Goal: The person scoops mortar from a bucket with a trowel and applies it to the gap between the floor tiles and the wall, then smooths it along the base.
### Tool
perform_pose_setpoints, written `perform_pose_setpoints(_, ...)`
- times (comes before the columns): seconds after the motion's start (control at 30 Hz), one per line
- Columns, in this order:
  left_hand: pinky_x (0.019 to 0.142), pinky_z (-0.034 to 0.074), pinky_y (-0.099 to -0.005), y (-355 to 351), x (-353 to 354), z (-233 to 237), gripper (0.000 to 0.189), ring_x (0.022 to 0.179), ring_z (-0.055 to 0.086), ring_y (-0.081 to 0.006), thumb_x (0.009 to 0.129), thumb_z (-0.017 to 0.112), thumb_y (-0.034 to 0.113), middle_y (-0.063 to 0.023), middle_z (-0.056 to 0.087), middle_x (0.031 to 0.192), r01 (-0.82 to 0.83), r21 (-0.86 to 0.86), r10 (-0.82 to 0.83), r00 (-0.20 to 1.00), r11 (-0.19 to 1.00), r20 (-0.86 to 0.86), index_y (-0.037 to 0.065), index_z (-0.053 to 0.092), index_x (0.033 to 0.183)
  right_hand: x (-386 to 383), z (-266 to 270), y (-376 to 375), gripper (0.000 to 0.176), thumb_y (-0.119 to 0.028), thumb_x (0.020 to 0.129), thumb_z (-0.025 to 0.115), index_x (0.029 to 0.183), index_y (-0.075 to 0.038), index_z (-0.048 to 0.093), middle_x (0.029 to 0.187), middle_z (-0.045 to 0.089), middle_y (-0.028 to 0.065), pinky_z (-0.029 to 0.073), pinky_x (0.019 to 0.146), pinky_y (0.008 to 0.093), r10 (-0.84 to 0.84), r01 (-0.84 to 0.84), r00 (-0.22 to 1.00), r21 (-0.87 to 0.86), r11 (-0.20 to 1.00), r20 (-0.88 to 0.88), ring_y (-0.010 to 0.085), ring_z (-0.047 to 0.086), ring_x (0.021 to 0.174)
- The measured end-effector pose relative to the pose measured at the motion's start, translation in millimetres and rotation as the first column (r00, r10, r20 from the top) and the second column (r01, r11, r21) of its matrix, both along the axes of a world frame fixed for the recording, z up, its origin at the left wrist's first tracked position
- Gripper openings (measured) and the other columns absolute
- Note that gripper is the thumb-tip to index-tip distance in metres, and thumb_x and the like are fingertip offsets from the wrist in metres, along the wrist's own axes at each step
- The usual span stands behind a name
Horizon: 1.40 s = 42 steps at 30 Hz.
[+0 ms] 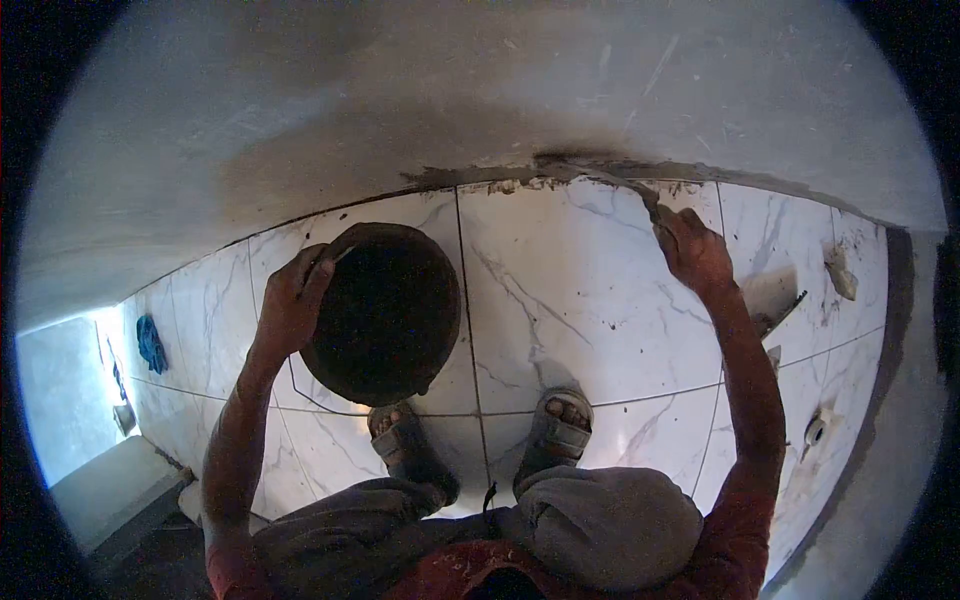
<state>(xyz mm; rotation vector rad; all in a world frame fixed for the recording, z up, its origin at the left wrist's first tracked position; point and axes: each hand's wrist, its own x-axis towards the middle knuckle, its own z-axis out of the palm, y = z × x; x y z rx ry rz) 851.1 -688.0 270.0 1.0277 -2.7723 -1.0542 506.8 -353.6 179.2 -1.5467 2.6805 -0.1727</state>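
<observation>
My left hand [297, 298] is closed on the rim of a dark round bucket [385, 310], tilted so its wide mouth faces me. What is inside is too dark to make out. A thin wire handle [318, 402] hangs below it. My right hand [692, 250] is wrapped around the handle of a trowel [645, 190]. Its thin blade reaches left to the foot of the wall, touching a strip of dark wet mortar [560, 160] along the joint between wall and floor. Ragged mortar smears mark the tile edge there.
White marbled tiles [600, 330] run under my sandalled feet [560, 425]. To the right lie a dark-edged flat piece [775, 300], a crumpled scrap [840, 272] and a small ring-shaped thing [815, 432]. At left are a blue cloth [151, 343] and a ledge [115, 490] by a bright opening.
</observation>
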Motion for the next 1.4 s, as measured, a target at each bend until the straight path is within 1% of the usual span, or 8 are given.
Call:
perform_pose_setpoints(0.37, 0.076, 0.044, -0.0357, -13.1, 4.6, -8.6, 0.036, 0.083, 0.060, -0.0302, 0.092, 0.044, 0.031, -0.0202, 0.061, 0.090, 0.019, -0.093, -0.018, 1.000, 0.995, 0.012, -0.001, 0.055, 0.106, 98.0, -31.6, -8.0, 0.025, -0.015, 0.075, 0.065, 0.098, -0.011, 0.054, 0.083, 0.053, 0.0113, 0.050, 0.061, 0.0408, 0.399, -0.207, 0.827, -0.444, 0.872, 0.397, 0.0322, 0.059, 0.077)
perform_pose_setpoints(0.83, 0.077, 0.045, -0.0402, -25.4, 15.2, -1.0, 0.036, 0.085, 0.060, -0.0345, 0.093, 0.043, 0.032, -0.0216, 0.061, 0.093, 0.057, -0.013, -0.057, 0.998, 0.998, 0.006, 0.000, 0.055, 0.106, 80.9, -21.3, 12.4, 0.028, -0.011, 0.072, 0.064, 0.100, -0.013, 0.057, 0.088, 0.049, 0.0107, 0.047, 0.060, 0.0406, 0.293, -0.306, 0.910, -0.004, 0.952, 0.292, 0.0306, 0.055, 0.074)
perform_pose_setpoints(0.97, 0.078, 0.045, -0.0408, -9.4, 10.3, -4.0, 0.035, 0.087, 0.059, -0.0366, 0.092, 0.044, 0.031, -0.0223, 0.061, 0.095, 0.078, -0.051, -0.080, 0.996, 0.996, -0.028, 0.001, 0.055, 0.106, 116.9, 1.5, -0.3, 0.019, -0.014, 0.080, 0.058, 0.095, -0.003, 0.057, 0.076, 0.055, 0.0119, 0.047, 0.054, 0.0334, 0.450, -0.328, 0.622, -0.309, 0.893, 0.641, 0.0282, 0.057, 0.065)
perform_pose_setpoints(1.07, 0.078, 0.044, -0.0412, -0.5, 2.8, -1.6, 0.034, 0.089, 0.058, -0.0376, 0.091, 0.044, 0.030, -0.0226, 0.060, 0.096, 0.124, -0.090, -0.121, 0.992, 0.988, 0.029, 0.001, 0.056, 0.105, 151.5, 20.8, -32.6, 0.023, -0.018, 0.085, 0.054, 0.101, -0.001, 0.057, 0.074, 0.057, 0.0091, 0.046, 0.052, 0.0307, -0.090, -0.178, 0.173, 0.121, 0.977, 0.981, 0.0208, 0.056, 0.062)
perform_pose_setpoints(1.17, 0.079, 0.044, -0.0410, 0.2, 0.1, 1.7, 0.034, 0.089, 0.059, -0.0366, 0.091, 0.045, 0.028, -0.0220, 0.060, 0.096, 0.171, -0.108, -0.171, 0.985, 0.979, 0.008, 0.000, 0.055, 0.106, 164.5, -42.0, -40.8, 0.030, -0.024, 0.089, 0.050, 0.106, 0.000, 0.056, 0.071, 0.056, 0.0056, 0.046, 0.051, 0.0293, -0.017, -0.324, 0.054, 0.034, 0.945, 0.998, 0.0140, 0.054, 0.057)
perform_pose_setpoints(1.23, 0.079, 0.045, -0.0410, -7.8, 5.9, -2.5, 0.033, 0.089, 0.059, -0.0364, 0.091, 0.045, 0.027, -0.0218, 0.060, 0.095, 0.194, -0.091, -0.195, 0.981, 0.977, -0.003, 0.000, 0.055, 0.107, 159.4, -72.5, -39.0, 0.030, -0.028, 0.092, 0.047, 0.099, 0.000, 0.056, 0.067, 0.052, 0.0037, 0.045, 0.048, 0.0281, 0.553, -0.344, -0.098, -0.550, 0.761, 0.827, 0.0110, 0.050, 0.052)
perform_pose_setpoints(1.3, 0.079, 0.045, -0.0409, -11.4, 12.0, -5.7, 0.033, 0.088, 0.059, -0.0359, 0.091, 0.045, 0.027, -0.0217, 0.060, 0.094, 0.178, -0.098, -0.183, 0.982, 0.979, -0.040, 0.000, 0.055, 0.107, 133.6, -34.9, -33.6, 0.028, -0.028, 0.089, 0.051, 0.092, 0.000, 0.056, 0.069, 0.054, 0.0044, 0.044, 0.047, 0.0278, -0.013, -0.375, -0.251, -0.085, 0.923, 0.968, 0.0126, 0.049, 0.050)
perform_pose_setpoints(1.4, 0.078, 0.045, -0.0417, -6.8, 12.7, -2.4, 0.032, 0.087, 0.059, -0.0364, 0.091, 0.046, 0.026, -0.0216, 0.060, 0.093, 0.127, -0.079, -0.132, 0.989, 0.989, -0.061, 0.000, 0.055, 0.107, 105.2, 9.1, -27.9, 0.022, -0.023, 0.086, 0.053, 0.089, -0.001, 0.055, 0.072, 0.054, 0.0058, 0.044, 0.047, 0.0285, -0.365, -0.409, 0.278, 0.453, 0.792, 0.889, 0.0151, 0.049, 0.048)
